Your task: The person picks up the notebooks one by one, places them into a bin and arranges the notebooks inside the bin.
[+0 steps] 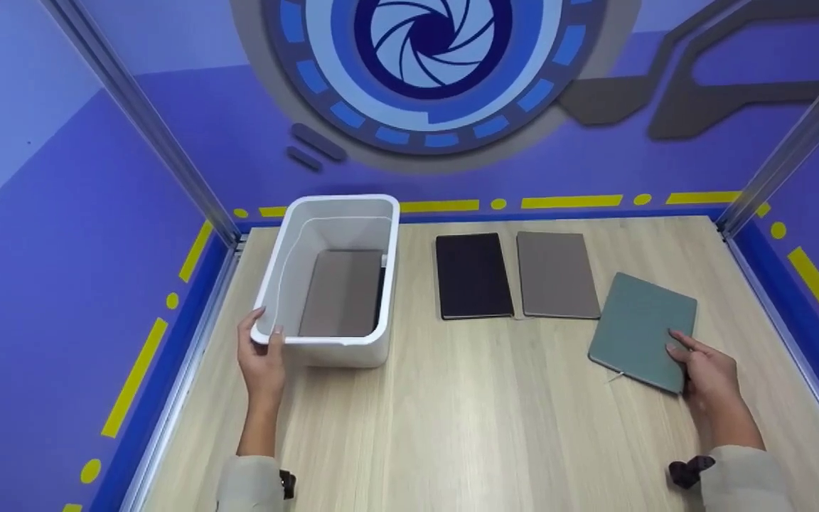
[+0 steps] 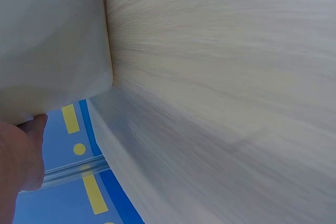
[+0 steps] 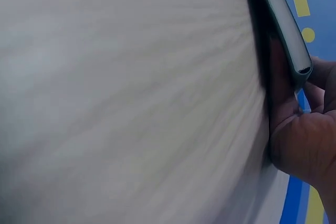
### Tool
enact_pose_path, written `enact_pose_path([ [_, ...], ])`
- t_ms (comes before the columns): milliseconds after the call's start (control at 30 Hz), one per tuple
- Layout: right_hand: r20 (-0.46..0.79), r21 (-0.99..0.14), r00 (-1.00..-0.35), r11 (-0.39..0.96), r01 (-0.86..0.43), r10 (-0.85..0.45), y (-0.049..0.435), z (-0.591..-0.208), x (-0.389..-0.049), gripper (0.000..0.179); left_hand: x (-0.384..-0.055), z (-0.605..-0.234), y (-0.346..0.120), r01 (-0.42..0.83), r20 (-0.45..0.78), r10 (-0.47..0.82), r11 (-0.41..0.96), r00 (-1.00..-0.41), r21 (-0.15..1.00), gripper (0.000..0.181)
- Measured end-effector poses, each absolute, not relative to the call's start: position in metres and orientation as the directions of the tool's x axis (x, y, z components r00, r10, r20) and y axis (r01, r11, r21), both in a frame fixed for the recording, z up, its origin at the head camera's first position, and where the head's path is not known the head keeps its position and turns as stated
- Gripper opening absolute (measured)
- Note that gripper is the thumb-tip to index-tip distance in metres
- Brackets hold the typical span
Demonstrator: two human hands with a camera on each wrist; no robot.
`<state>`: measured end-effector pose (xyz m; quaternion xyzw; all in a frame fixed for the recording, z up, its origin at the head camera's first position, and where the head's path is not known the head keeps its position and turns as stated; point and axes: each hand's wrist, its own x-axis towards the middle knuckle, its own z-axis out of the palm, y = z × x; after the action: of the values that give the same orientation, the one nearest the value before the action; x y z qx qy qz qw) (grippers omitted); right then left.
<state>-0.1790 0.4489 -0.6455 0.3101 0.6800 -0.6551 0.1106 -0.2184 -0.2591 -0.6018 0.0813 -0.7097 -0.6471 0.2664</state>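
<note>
Around you stand blue-purple walls [image 1: 40, 299], the one facing you printed with a big ring emblem [image 1: 431, 32], and before you lies a pale wooden table [image 1: 466, 427]. The largest thing on it is the white bin [image 1: 338, 355], upright at the far left. Next comes the green notebook [image 1: 640, 331], to the right and turned askew, its upper left edge close by a taupe notebook [image 1: 559, 274] (whether the two touch, you cannot tell from here). Left of the taupe one, with a narrow gap between, lies a black notebook [image 1: 473, 276]. A brown notebook [image 1: 344, 291] is down inside the bin, with a dark strip [image 1: 379, 295] showing along its right edge; what that strip belongs to is unclear.

Your left hand [image 1: 261, 363] grips the bin at its near left corner, thumb over the front rim and a fingertip over the left one. Your right hand [image 1: 712, 370] pinches the green notebook by its near right edge: the right wrist view shows one digit between the cover and the table, others on the opposite side. Smaller still are the black devices at your wrists, and the thin ribbon [image 1: 617, 376] poking out from the green notebook's near edge.
</note>
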Motion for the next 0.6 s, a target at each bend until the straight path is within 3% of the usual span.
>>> enact_pose_path([
  [200,-0.547,-0.825,-0.787,-0.022,0.565,0.286,0.4493,-0.6443,-0.1797,0.071,-0.2206,-0.6024,-0.2579,0.25,0.289,-0.46,0.144,-0.839,0.957,0.049],
  [600,-0.566,-0.82,-0.774,-0.095,0.564,0.283,0.4493,-0.6454,-0.1813,0.071,-0.2189,-0.6009,-0.2577,0.227,0.273,-0.458,0.153,-0.846,0.962,0.049],
])
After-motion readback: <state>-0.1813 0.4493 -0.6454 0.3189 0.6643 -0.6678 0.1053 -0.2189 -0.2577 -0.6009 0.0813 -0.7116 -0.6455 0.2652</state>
